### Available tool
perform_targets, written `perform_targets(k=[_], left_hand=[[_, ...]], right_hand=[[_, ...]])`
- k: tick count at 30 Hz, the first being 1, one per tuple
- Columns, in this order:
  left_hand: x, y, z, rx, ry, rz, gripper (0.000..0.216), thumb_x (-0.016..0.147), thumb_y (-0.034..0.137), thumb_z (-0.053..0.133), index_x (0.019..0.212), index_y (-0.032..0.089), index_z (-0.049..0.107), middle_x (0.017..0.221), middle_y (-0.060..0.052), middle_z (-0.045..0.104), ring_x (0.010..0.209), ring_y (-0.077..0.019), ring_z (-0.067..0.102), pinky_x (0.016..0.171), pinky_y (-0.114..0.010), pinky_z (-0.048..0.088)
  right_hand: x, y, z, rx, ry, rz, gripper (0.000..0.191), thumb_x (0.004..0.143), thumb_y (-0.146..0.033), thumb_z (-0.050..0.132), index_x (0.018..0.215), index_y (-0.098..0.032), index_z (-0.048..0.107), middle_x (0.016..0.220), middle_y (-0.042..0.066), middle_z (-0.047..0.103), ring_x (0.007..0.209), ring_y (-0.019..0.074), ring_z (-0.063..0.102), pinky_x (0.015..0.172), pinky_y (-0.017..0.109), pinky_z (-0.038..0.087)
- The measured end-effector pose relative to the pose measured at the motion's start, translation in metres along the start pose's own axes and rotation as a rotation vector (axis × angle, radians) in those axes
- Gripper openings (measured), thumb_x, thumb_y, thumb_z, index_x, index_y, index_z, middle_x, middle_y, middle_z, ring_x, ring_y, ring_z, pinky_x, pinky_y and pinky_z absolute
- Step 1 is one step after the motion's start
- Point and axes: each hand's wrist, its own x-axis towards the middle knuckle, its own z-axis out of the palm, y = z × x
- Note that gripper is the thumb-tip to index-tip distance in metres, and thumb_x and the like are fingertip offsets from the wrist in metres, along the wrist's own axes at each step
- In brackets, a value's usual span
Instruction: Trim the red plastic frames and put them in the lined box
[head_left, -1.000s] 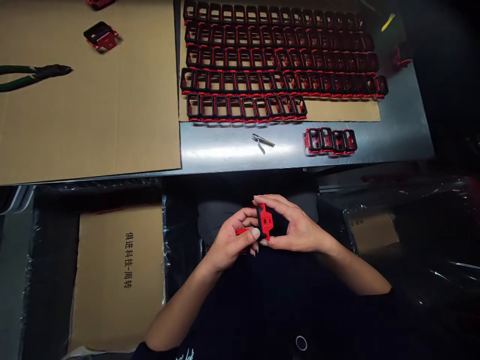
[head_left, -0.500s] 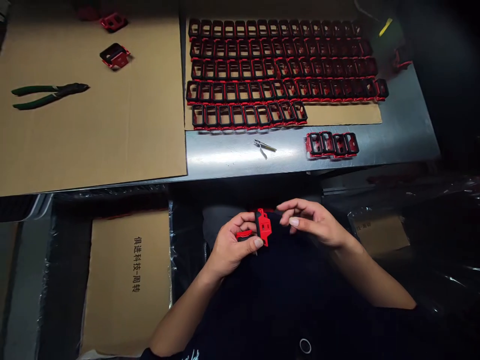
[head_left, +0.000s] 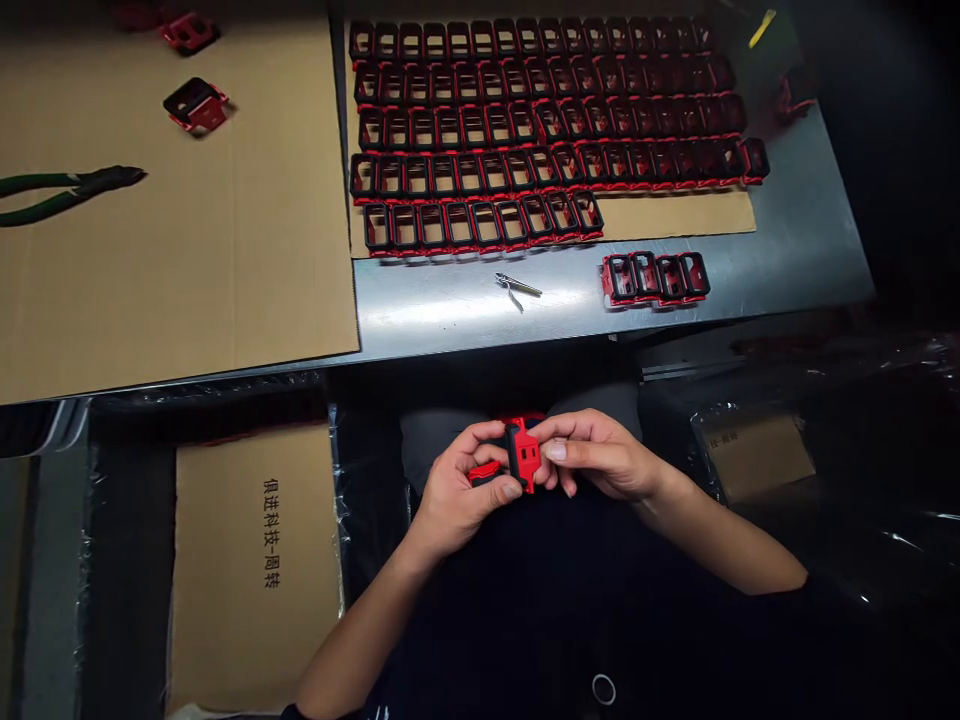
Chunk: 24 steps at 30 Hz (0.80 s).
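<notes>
My left hand is closed round a small red-and-black plastic frame above my lap, its thumb on the lower edge and fingers on the upper edge. A second bit of red shows between the thumb and fingers; I cannot tell whether it belongs to the same frame. My right hand has its thumb and forefinger pinched at the frame's right edge, the other fingers curled below. Past my hands, small metal nippers lie on the metal table.
Rows of similar frames stand on cardboard on the metal table. Several more stand near its front edge. Green-handled cutters and a loose frame lie on the left cardboard. A cardboard box is at lower left.
My right hand has moved left, from apart to touching the frame's right edge. My left hand still holds the frame. The whole view has shifted slightly.
</notes>
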Motion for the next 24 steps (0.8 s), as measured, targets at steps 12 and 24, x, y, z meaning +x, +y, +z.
perform_targets(k=[12, 24], left_hand=[[-0.003, -0.007, -0.006, 0.141, 0.031, 0.099, 0.062, 0.067, 0.037, 0.091, 0.118, 0.020, 0.060, 0.075, 0.001, 0.071, 0.067, -0.0132, 0.065, 0.067, -0.024, 0.052], [0.000, -0.012, -0.012, 0.238, 0.116, 0.203, 0.054, 0.070, 0.037, 0.087, 0.117, 0.018, 0.066, 0.099, -0.008, 0.075, 0.070, -0.0131, 0.068, 0.069, -0.026, 0.059]], right_hand=[[0.005, 0.001, 0.005, -0.061, 0.020, 0.033, 0.039, 0.074, -0.045, 0.086, 0.095, -0.014, 0.076, 0.069, 0.002, 0.073, 0.059, 0.0118, 0.067, 0.046, 0.017, 0.048], [0.004, -0.001, 0.011, -0.438, 0.104, -0.196, 0.017, 0.079, -0.033, 0.083, 0.086, -0.019, 0.081, 0.078, 0.000, 0.070, 0.070, 0.0111, 0.061, 0.065, 0.023, 0.048]])
